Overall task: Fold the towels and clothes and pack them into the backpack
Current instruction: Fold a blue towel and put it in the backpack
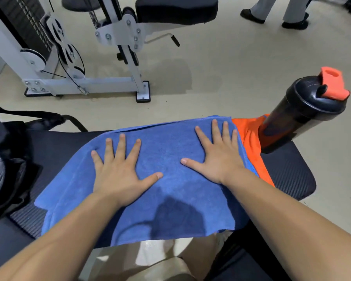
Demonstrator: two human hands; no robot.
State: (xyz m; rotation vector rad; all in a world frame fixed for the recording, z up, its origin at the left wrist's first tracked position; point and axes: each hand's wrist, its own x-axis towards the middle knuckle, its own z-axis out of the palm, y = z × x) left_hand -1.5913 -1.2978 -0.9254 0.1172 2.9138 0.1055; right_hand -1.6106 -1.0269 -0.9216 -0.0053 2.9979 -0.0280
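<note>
Left hand [117, 175] and right hand [219, 157] flat on the blue towel [166, 191], palms down, fingers spread, gripping nothing.

Towel lies across a black padded bench [288, 171], its near edge hanging over the front. Orange cloth [249, 134] pokes out from under the towel's right side. Black shaker bottle [304, 110] stands at the far right. Black backpack [10, 159] at left.
</note>
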